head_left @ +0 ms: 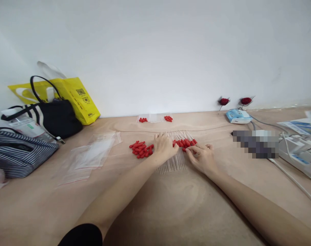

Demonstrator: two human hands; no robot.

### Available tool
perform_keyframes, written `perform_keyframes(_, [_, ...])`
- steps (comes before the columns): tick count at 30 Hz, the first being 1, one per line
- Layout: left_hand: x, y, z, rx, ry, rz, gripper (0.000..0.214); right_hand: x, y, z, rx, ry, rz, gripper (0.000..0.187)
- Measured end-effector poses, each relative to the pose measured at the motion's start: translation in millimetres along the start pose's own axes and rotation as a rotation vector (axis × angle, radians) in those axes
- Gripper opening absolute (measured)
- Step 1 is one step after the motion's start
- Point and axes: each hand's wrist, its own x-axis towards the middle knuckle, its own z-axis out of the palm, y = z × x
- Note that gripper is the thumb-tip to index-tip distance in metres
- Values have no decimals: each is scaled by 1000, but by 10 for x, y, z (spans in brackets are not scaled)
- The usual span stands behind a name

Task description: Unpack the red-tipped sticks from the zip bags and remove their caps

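– How are the fingers held?
– Those of the left hand [165,146] are curled down over the row of red pieces [184,143], laid amid thin clear sticks [176,162]; any grip is hidden
– And the right hand [203,158]?
– Its fingers are bent, set at the row's near edge; whether a piece is pinched cannot be told
– The loose red pieces [139,149]?
– Heaped just beside the left hand

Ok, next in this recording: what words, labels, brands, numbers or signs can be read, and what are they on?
No words or numbers can be read with confidence.
Yellow bag: two square black codes, plus print too small to read.
Clear packet at the left: green mark, too blurred.
Blue-and-white pack: markings, too blurred.
Printed sheets at the right: blue print, unreadable.
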Motion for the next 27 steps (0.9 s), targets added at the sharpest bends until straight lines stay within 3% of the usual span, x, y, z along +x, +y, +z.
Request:
perform_keyframes(5, [-350, -327, -172, -176, 131, 49, 13, -12, -23, -3, 69, 72, -10, 14])
perform_keyframes(7, [-526, -496, -196, -213, 165, 105, 12, -14, -50, -12, 112, 119, -37, 23])
perform_keyframes(10, [-737, -699, -178, -231, 213, 172, 12, -11, -129, -31, 119, 117, -168, 39])
perform_keyframes(12, [-822, -776, -151, -226, 238, 222, 11, -3, -201, -35, 80, 44, -296, 38])
perform_keyframes(16, [-884, -810, -106, -209, 283, 305, 10, 13, -338, 6, 32, -71, -461, 30])
perform_keyframes(22, [-891, -776, -90, -221, 372, 325, 12, 4, -445, 124, 90, -55, -507, 17])
perform_keyframes(27, [-878, -755, -84, -265, 255, 343, 17, -36, -487, 129, 132, -29, -471, 12])
